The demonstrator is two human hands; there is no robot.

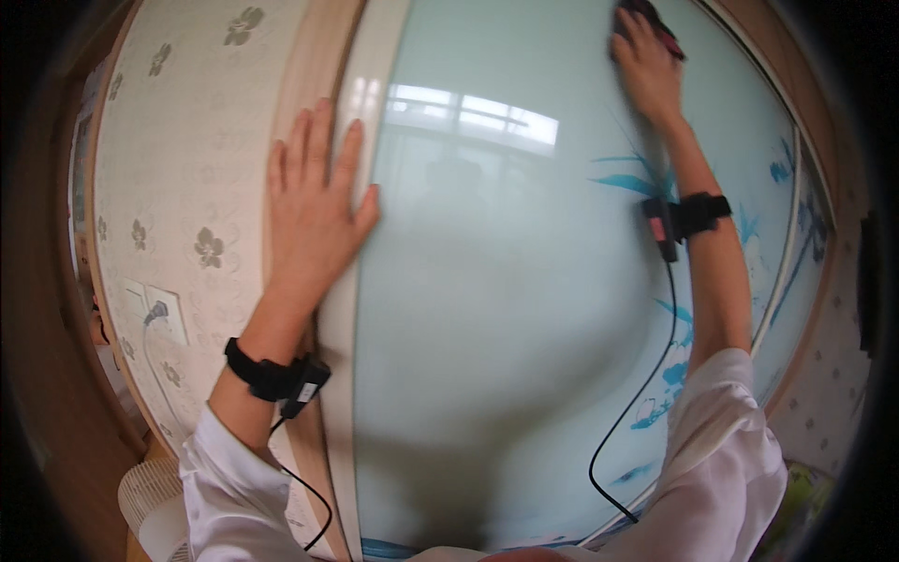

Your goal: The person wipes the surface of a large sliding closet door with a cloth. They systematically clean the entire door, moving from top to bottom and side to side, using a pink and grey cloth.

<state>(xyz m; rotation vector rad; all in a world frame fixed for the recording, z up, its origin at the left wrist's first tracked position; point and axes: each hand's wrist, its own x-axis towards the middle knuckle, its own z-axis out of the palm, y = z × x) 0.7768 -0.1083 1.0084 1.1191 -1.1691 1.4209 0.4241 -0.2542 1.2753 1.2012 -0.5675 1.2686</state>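
Note:
A glossy pale blue-green sliding door panel [477, 302] stands before me, painted with blue leaves and flowers toward its right side. High on this panel, my right hand [650, 77] presses a dark cloth [657, 24] with reddish parts against the surface. The cloth lies partly under my fingers, near the upper rim of the view. My left hand [312, 190] rests flat with fingers apart, holding nothing. It spans the wooden door frame [298, 91] and the panel's cream edge strip [362, 91]. Black straps with small wired devices circle both forearms.
Flower-patterned wallpaper [189, 175] covers the wall on the left, with a plug in a wall socket [165, 312]. A white fan [151, 499] stands low at the left. Black cables [625, 414] hang from the strapped devices. Another panel [801, 260] adjoins at the right.

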